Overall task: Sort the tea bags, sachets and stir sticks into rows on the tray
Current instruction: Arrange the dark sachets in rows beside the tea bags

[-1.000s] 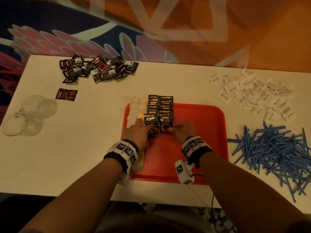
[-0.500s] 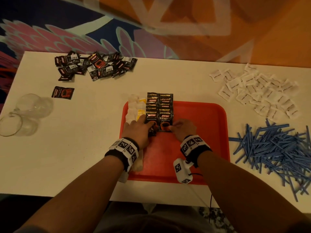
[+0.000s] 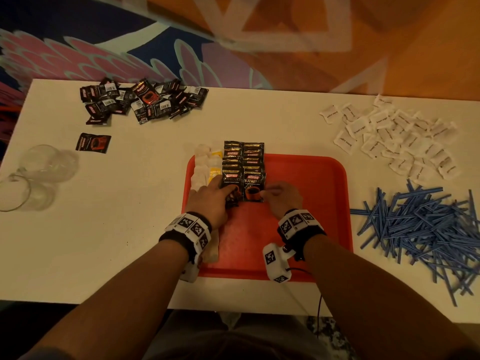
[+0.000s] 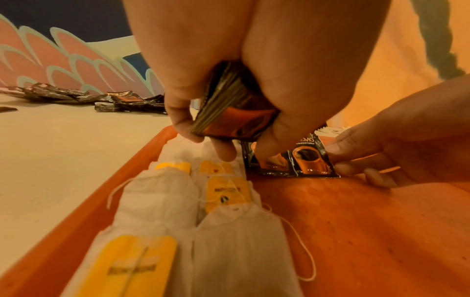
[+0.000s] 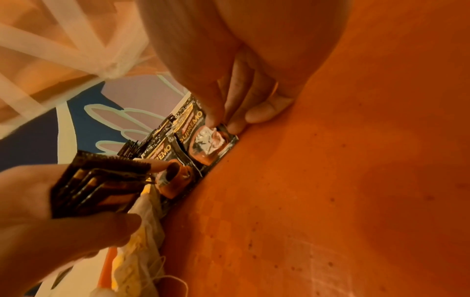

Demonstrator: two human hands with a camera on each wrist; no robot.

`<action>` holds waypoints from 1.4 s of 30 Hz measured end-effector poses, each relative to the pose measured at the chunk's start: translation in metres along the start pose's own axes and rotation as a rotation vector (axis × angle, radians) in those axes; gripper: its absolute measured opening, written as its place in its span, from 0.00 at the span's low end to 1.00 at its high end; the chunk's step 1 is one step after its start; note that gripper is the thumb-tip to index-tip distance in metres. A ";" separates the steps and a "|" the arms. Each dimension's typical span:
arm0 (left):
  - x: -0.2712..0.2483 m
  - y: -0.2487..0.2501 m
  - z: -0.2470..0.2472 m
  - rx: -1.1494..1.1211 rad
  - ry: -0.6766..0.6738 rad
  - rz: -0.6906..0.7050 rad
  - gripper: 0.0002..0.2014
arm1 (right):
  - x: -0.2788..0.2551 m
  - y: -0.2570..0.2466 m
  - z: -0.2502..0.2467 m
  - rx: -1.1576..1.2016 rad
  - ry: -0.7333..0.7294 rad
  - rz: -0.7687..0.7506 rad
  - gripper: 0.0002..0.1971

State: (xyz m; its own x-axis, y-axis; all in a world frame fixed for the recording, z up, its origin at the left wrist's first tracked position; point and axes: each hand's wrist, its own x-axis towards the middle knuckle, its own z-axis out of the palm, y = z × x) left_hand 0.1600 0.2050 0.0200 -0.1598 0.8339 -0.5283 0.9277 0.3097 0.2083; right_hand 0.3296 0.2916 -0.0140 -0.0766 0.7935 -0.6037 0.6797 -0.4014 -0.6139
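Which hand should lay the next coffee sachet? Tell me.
Probably the right hand: its fingers only touch the last-laid sachet, while the left hand grips the spare stack of sachets and can feed it.

Tea bags (image 3: 201,167) left of sachets (image 3: 244,162) on tray (image 3: 311,203).

**A café-style or staged room, hard to pin down**

A white table (image 3: 130,255) stands on a bold floral carpet (image 3: 104,48) in orange, navy and pink. Heaps of coffee sachets (image 3: 142,102), sugar packets (image 3: 394,141) and stir sticks (image 3: 420,229) suggest hospitality stock.
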 end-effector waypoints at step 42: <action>-0.049 0.004 -0.036 -1.801 0.178 -0.344 0.12 | -0.082 -0.043 0.000 0.256 -0.235 -0.404 0.08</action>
State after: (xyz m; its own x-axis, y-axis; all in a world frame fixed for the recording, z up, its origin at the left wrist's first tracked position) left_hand 0.1595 0.1822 0.0768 -0.3821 0.6313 -0.6749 -0.5730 0.4111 0.7090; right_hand 0.3067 0.2436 0.0623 -0.4770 0.7956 -0.3734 0.3650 -0.2072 -0.9077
